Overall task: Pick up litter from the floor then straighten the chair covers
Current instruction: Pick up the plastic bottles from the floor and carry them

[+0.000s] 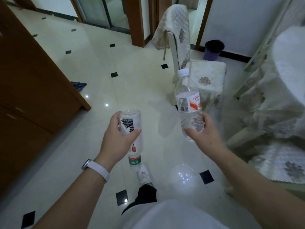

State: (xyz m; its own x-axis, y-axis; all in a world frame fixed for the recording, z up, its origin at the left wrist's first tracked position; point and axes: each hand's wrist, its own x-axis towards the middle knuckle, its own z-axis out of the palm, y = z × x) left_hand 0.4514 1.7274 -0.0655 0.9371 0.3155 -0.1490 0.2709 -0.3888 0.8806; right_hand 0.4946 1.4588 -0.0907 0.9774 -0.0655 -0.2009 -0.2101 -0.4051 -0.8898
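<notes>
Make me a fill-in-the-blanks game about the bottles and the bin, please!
The right hand holds the orange-label bottle, whose cap is ____.
The left hand holds the patterned bottle with its neck pointing ____.
The bin beyond the chair has ____ sides.
Missing words: white, down, purple.

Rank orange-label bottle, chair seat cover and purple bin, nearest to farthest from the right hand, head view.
1. Orange-label bottle: held in the right hand.
2. Chair seat cover: just ahead, past the bottle.
3. Purple bin: farthest, by the wall behind it.
</notes>
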